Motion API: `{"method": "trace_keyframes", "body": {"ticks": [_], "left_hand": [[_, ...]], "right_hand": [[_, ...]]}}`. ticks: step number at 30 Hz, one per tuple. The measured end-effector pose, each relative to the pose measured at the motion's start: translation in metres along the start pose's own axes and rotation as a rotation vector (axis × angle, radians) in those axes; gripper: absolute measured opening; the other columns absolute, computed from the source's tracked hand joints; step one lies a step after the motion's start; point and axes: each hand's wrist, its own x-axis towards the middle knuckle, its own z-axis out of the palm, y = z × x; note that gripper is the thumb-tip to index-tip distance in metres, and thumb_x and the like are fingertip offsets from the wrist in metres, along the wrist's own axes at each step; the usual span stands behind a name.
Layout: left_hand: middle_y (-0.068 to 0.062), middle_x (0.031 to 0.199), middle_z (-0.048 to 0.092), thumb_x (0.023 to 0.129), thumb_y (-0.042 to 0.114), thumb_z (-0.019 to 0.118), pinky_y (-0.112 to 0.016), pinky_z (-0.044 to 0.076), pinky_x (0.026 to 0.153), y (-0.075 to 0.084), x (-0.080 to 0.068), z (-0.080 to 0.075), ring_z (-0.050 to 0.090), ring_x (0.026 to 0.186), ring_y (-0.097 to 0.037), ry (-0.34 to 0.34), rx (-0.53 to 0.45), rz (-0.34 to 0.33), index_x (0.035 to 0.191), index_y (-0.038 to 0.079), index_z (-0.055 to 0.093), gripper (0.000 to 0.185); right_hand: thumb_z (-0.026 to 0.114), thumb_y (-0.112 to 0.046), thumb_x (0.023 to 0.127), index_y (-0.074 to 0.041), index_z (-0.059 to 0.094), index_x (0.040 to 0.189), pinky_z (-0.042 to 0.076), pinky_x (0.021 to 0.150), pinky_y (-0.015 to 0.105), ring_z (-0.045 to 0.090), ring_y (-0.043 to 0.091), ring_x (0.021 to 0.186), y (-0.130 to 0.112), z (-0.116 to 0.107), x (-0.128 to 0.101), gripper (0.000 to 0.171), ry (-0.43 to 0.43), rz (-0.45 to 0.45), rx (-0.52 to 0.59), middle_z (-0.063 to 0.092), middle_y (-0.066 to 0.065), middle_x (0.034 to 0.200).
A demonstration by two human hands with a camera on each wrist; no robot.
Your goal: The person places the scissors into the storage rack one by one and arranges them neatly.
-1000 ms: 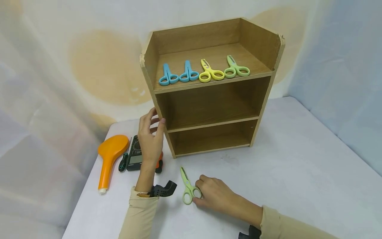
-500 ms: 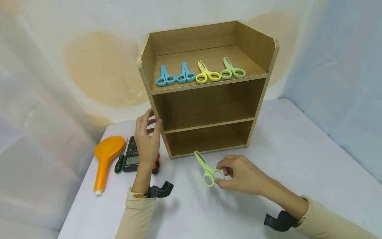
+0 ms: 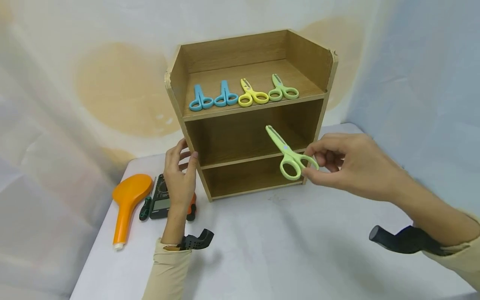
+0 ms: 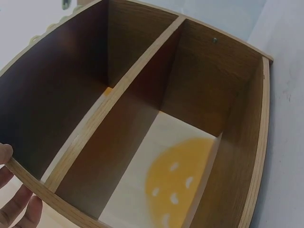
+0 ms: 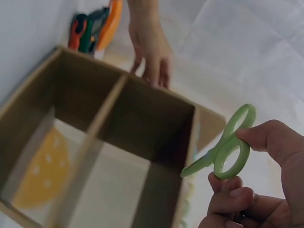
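My right hand (image 3: 352, 166) pinches light green scissors (image 3: 286, 150) by one handle loop, thumb against fingertips. Their blades point up and left in the head view, in front of the middle compartment of a wooden shelf unit (image 3: 240, 111). On its top shelf lie two blue scissors (image 3: 198, 98) (image 3: 226, 95), yellow scissors (image 3: 250, 93) and other green scissors (image 3: 281, 88) in a row, handles towards the front. My left hand (image 3: 180, 177) rests against the unit's left side; its thumb (image 4: 4, 153) touches the front edge and its other fingers lie along the outer side.
Left of the unit lie an orange paddle-shaped thing (image 3: 130, 196), a green-handled screwdriver (image 3: 145, 209) and a black multimeter (image 3: 159, 206). An orange and black thing (image 3: 192, 208) is partly hidden behind my left wrist. All sit on a white-covered table (image 3: 255, 258).
My right hand has lifted the green scissors off the table and carried them up and right to the front of the shelf unit. The left hand stays at the unit's side.
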Motion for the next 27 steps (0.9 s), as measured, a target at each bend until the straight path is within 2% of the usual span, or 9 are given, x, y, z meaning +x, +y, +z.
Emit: {"method": "trace_keyframes", "body": {"ticks": [3,10,15,18,23,27], "left_hand": [[-0.019,0.127,0.056,0.098,0.004,0.062,-0.039,0.053,0.086,-0.001,0.0,0.0,0.062,0.11,-0.034,-0.004,0.011,-0.011,0.141,0.0,0.054,0.044],[-0.025,0.127,0.054,0.098,0.004,0.062,-0.051,0.052,0.087,-0.001,-0.001,-0.001,0.061,0.11,-0.036,-0.011,-0.027,-0.015,0.141,-0.001,0.053,0.044],[-0.023,0.128,0.055,0.098,0.004,0.062,-0.051,0.051,0.087,-0.001,-0.001,-0.002,0.061,0.11,-0.036,-0.01,-0.028,-0.017,0.141,-0.002,0.053,0.044],[-0.023,0.128,0.055,0.098,0.004,0.062,-0.051,0.051,0.087,-0.002,-0.001,-0.002,0.061,0.11,-0.036,-0.005,-0.03,-0.008,0.141,-0.002,0.053,0.045],[-0.023,0.127,0.055,0.098,0.004,0.063,-0.051,0.051,0.086,-0.002,-0.001,-0.001,0.061,0.11,-0.037,-0.002,-0.03,0.002,0.141,-0.002,0.053,0.045],[-0.023,0.127,0.055,0.098,0.004,0.063,-0.051,0.051,0.087,-0.002,-0.001,-0.001,0.061,0.11,-0.037,-0.003,-0.027,-0.004,0.141,-0.001,0.054,0.044]], "right_hand": [[0.087,-0.012,0.075,-0.023,0.071,0.089,0.037,0.053,0.019,0.048,0.009,0.064,-0.001,-0.016,0.006,0.024,0.035,0.021,-0.045,0.053,-0.01,0.075],[0.086,-0.016,0.077,-0.015,0.073,0.09,0.036,0.052,0.018,0.049,0.011,0.063,0.004,-0.043,0.023,0.018,0.097,0.157,-0.125,0.057,-0.003,0.075],[0.082,-0.026,0.082,-0.012,0.073,0.092,0.035,0.052,0.021,0.049,0.012,0.061,0.018,-0.058,0.041,0.02,0.086,0.263,-0.209,0.059,0.001,0.074],[0.079,-0.032,0.085,-0.011,0.074,0.093,0.034,0.053,0.024,0.05,0.014,0.062,0.026,-0.062,0.05,0.022,0.064,0.302,-0.249,0.059,0.002,0.072],[0.076,-0.032,0.085,-0.008,0.073,0.09,0.034,0.053,0.025,0.049,0.015,0.063,0.04,-0.061,0.06,0.024,0.073,0.342,-0.244,0.06,0.005,0.071],[0.074,-0.031,0.086,-0.006,0.072,0.089,0.035,0.052,0.023,0.051,0.015,0.063,0.048,-0.055,0.065,0.025,0.086,0.324,-0.267,0.062,0.005,0.071]]}}
